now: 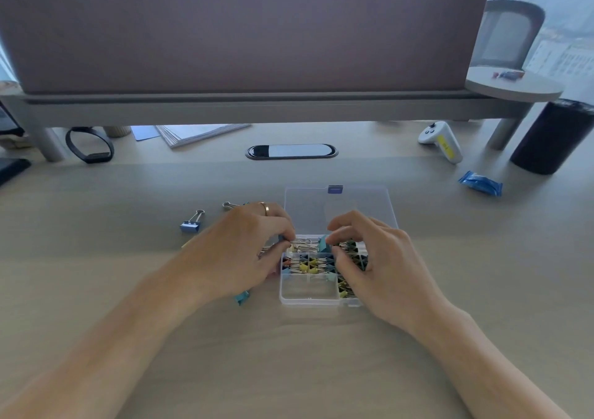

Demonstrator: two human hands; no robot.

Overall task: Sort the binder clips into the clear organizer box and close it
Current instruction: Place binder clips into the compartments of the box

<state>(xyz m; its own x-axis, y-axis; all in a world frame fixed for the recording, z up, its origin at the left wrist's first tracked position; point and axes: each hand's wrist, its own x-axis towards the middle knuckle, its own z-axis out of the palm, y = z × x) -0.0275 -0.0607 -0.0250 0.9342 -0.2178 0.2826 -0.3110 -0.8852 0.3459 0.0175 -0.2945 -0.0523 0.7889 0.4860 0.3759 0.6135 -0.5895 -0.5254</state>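
The clear organizer box (pixel 308 301) lies open on the desk, its lid (pixel 337 206) flat behind it. Small yellow, blue and dark binder clips fill several compartments; the front left compartment holds none. My left hand (pixel 244 251) pinches the wire handles of a teal binder clip (pixel 322 243) over the back row. My right hand (pixel 376 258) has its fingers curled at that clip's body and over the right compartments. A blue clip (pixel 190 226) lies loose to the left, another clip (pixel 229 205) shows behind my left hand, and a teal clip (pixel 241 298) peeks out under my left wrist.
A black wristband (pixel 90 145), papers (pixel 196 134) and a cable port (pixel 291 151) lie at the back under the shelf. At the right are a white controller (pixel 442 140), a dark cylinder (pixel 551 139) and a blue wrapped packet (pixel 480 184).
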